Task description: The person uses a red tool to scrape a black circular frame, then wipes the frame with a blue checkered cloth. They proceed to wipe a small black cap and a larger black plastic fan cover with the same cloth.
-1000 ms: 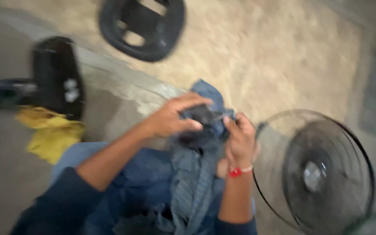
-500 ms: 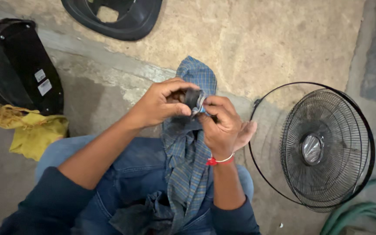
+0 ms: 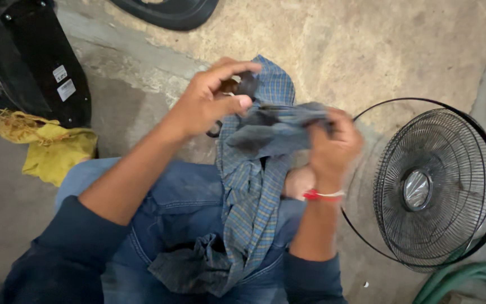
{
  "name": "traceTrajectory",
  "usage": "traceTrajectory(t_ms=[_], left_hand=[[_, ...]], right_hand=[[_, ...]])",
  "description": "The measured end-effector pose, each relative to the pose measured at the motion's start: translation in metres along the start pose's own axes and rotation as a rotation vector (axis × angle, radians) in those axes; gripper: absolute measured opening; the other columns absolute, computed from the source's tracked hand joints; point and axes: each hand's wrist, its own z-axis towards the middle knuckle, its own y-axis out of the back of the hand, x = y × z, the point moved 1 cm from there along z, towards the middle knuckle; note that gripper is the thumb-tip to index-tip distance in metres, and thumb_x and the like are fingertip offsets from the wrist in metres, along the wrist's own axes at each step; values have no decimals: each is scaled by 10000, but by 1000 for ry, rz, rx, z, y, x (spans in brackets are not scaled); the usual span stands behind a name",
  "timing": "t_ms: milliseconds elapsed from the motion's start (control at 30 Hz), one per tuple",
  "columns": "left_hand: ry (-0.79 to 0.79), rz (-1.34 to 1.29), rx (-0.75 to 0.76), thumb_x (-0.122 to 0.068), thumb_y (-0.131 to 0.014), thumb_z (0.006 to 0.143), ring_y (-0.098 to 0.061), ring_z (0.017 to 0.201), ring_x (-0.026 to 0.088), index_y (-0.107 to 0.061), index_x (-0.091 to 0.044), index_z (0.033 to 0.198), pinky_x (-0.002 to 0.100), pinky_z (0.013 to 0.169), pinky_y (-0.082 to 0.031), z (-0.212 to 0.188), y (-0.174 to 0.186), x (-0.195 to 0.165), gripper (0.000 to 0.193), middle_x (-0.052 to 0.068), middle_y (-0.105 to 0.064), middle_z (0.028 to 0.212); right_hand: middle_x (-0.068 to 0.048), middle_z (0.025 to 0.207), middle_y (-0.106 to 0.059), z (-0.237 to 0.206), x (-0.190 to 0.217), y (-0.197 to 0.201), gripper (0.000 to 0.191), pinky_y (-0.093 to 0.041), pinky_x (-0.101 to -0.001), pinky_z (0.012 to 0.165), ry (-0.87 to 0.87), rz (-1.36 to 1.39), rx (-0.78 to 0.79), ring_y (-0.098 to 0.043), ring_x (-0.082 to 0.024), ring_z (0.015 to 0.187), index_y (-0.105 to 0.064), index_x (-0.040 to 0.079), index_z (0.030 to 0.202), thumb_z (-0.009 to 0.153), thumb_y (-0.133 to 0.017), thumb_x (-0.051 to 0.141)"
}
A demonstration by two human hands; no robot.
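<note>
Your left hand [image 3: 206,101] has its grip closed around a small dark part [image 3: 247,85], thumb and fingers pinching it against the upper fold of the blue checked cloth [image 3: 251,186]. Your right hand [image 3: 333,143] is blurred, its grip bunched tight on the same cloth just to the side, a red band [image 3: 323,195] around that wrist. The cloth hangs from both hands onto your lap. On the concrete floor [image 3: 367,50], a black wire fan guard [image 3: 434,183] lies to your right, with a green hose [image 3: 462,278] just below it. A yellow rag [image 3: 52,149] sits to your left, beside a black fan housing [image 3: 32,59].
</note>
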Motion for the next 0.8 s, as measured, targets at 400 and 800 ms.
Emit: traceTrajectory(t_ms=[400,800], left_hand=[[579,1481,231,-199,-788,798,-674,1087,409,-638,-50,1227,509,874,-566,-8,24,82,479,228,-622,1254],[203,1515,-417,-455,-918,672,-469,1321,476,-488,45,1401,655,1061,-349,65,124,55,982,255,-505,1382]], right_hand=[[-116,1046,-692,17,3,75,204,-573,-324,893,62,462,-362,-674,-195,932,-624,-22,1067,986,-604,-208],[-70,995,-669,12,-7,72,199,-525,-256,896,50,380,-344,-628,-141,921,-599,-1,1030,987,-671,-181]])
